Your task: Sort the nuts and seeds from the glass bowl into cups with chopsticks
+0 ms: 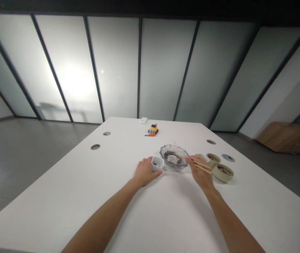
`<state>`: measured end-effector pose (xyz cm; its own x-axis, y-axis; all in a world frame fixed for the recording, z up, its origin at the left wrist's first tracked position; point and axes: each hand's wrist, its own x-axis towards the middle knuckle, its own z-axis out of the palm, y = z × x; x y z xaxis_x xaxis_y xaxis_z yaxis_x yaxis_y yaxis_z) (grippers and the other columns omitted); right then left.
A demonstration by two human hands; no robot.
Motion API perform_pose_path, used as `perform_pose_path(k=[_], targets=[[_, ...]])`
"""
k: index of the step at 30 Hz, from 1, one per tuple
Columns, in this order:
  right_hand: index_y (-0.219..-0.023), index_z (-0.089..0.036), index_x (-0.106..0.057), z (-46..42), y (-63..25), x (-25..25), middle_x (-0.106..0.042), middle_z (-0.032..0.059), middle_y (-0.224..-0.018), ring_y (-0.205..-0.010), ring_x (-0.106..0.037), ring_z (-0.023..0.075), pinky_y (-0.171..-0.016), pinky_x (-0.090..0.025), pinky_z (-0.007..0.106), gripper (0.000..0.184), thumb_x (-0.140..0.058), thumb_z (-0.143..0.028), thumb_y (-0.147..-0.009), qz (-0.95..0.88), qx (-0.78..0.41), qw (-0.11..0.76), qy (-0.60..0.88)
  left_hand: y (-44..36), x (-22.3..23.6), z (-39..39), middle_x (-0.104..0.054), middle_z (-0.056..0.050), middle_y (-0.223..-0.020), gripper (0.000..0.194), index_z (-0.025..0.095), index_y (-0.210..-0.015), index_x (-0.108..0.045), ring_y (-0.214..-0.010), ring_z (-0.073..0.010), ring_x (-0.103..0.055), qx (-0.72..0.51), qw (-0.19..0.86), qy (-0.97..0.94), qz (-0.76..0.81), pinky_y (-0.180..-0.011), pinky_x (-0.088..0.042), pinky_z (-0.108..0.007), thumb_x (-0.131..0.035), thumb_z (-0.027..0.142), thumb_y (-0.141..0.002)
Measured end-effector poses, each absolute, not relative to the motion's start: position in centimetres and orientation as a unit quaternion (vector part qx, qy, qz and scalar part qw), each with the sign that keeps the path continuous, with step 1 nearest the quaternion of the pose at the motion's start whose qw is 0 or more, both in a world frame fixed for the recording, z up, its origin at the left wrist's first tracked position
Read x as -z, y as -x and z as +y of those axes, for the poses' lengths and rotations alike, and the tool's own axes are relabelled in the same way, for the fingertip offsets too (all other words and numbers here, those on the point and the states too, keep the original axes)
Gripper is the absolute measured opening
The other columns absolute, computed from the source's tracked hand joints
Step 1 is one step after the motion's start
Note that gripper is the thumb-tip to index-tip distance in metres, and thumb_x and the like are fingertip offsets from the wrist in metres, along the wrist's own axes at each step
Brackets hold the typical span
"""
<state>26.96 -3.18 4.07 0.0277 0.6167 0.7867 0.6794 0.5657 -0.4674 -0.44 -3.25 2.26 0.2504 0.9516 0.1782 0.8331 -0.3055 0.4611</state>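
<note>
My left hand [146,171] is closed around the side of a small white cup [157,168] that stands on the table. A few dark bits lie at the bottom of that cup. In my right hand [198,171] is a pair of wooden chopsticks [202,166], their tips reaching into a clear glass bowl [174,166]. Small dark brown pieces [168,154] form a ring inside the bowl. Whether the tips grip one of the pieces is too small to tell. Just beyond my right hand sits another white container [203,156], partly hidden.
Right of my right hand stand two olive-green round bowls, the nearer one [223,174] holding small pale pieces, the other [213,159] behind it. Farther back on the white table [86,196] are a toy car [153,129], an orange carrot-shaped item [152,135] and a white box [143,121].
</note>
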Motion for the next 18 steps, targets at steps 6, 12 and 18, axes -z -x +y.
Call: perform_pose_path(k=[6,12,18], targets=[[-0.084,-0.025,-0.075,-4.8,-26.0,-6.1,-0.076,0.0081,-0.087,-0.085,-0.07,0.0264,-0.08,-0.056,0.042,0.039,-0.055,-0.054,-0.102,-0.661,-0.02,0.575,0.481,0.4,-2.2,-3.3,-0.068,-0.01,-0.131,0.054,0.024,-0.128,-0.055,-0.125,-0.0325,-0.06,-0.214,0.136,-0.777,0.576,-0.104,-0.045,-0.041,-0.067,0.058,-0.088],[-0.083,-0.026,-0.074,-5.4,-25.0,-6.6,-0.075,0.0063,-0.083,-0.08,-0.069,0.0252,-0.075,-0.055,0.04,0.043,-0.054,-0.059,-0.101,-0.68,-0.04,0.559,0.472,0.4,-2.5,-3.5,-0.068,-0.01,-0.127,0.053,0.023,-0.127,-0.056,-0.121,-0.0339,-0.062,-0.221,0.13,-0.779,0.572,-0.102,-0.046,-0.043,-0.067,0.057,-0.087],[-0.082,-0.025,-0.072,-4.8,-26.7,-6.1,-0.072,0.0075,-0.08,-0.077,-0.066,0.0254,-0.074,-0.053,0.04,0.047,-0.049,-0.062,-0.102,-0.699,0.042,0.529,0.479,0.4,-3.0,-3.7,-0.068,-0.012,-0.126,0.053,0.02,-0.127,-0.056,-0.119,-0.0345,-0.062,-0.209,0.131,-0.783,0.572,-0.101,-0.046,-0.045,-0.067,0.055,-0.088]])
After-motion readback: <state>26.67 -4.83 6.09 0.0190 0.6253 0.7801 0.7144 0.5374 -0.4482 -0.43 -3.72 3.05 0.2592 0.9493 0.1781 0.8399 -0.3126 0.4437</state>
